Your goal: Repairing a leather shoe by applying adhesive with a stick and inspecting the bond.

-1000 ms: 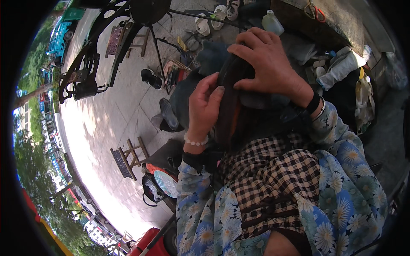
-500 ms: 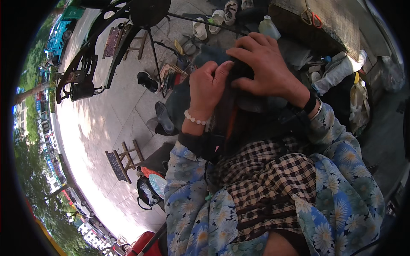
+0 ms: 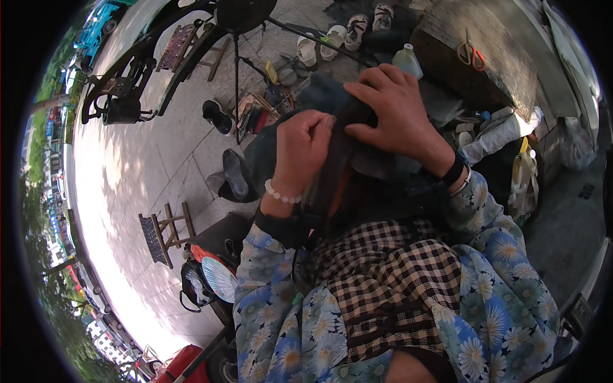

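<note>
A dark, shoe-like item (image 3: 348, 150) rests over my lap between my two hands; its outline melts into the dark cloth beneath. My right hand (image 3: 402, 121) is curled over its far right part, thumb and fingers bent around it. On the left side my left hand (image 3: 300, 150) is closed, thumb pressed against the bent index finger. Whatever sits in that pinch is too small to make out. The left fingertips are a short way apart from the right hand. A checked apron (image 3: 383, 268) covers my lap.
A black iron machine (image 3: 124, 96) stands at the far left. Scissors (image 3: 471, 56) lie on a wooden box (image 3: 498, 64) at the far right, near a translucent bottle (image 3: 407, 62). Black shoes (image 3: 218, 118), pale shoes (image 3: 306, 50) and a small folding stool (image 3: 167, 233) are on the paving.
The whole view has shifted a little. My left hand has drawn slightly left, away from the right one, widening the gap between them. The right hand keeps its hold.
</note>
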A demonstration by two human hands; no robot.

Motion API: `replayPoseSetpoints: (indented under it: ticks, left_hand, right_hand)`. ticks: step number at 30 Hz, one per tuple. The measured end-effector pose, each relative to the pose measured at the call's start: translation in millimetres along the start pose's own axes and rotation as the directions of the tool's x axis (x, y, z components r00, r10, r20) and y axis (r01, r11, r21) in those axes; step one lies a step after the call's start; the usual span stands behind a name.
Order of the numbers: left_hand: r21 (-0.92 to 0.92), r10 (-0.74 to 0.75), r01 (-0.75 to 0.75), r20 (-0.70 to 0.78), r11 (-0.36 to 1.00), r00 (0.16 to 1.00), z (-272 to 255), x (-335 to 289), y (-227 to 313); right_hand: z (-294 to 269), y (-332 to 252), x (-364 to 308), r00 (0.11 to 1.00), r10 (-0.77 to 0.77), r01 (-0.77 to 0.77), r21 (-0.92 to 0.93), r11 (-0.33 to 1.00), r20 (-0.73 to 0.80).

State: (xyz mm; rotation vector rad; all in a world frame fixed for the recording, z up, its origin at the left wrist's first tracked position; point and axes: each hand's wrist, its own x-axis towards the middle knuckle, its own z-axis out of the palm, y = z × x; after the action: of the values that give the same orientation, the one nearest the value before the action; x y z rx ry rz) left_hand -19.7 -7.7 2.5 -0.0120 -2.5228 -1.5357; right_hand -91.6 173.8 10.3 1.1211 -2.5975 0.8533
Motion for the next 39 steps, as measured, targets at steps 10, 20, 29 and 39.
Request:
replayPoseSetpoints:
  ticks: [10,20,29,39]
  left_hand:
    - [0.24,-0.047,0.028,0.076,0.97,0.996,-2,8,14]
    - [-0.138,-0.135,0.135,0.011,0.981,0.991,-2,-6,0]
    - [-0.298,-0.221,0.227,0.051,0.927,0.974,3,-11,-3]
    - [-0.303,-0.267,0.323,0.21,0.897,0.94,10,13,-21]
  right_hand:
    - [3,-1,0,0.999,0.029,-0.028,-0.012,1.0,0.026]
    - [4,-1,-1,1.0,0.013,-0.013,0.007,1.0,-0.029]
    - [3,2,-3,0.999,0.003,-0.002,0.016,1.0,-0.043]
    - [-5,5,-4,0.999,-0.024,0.023,0.019,1.0,0.029]
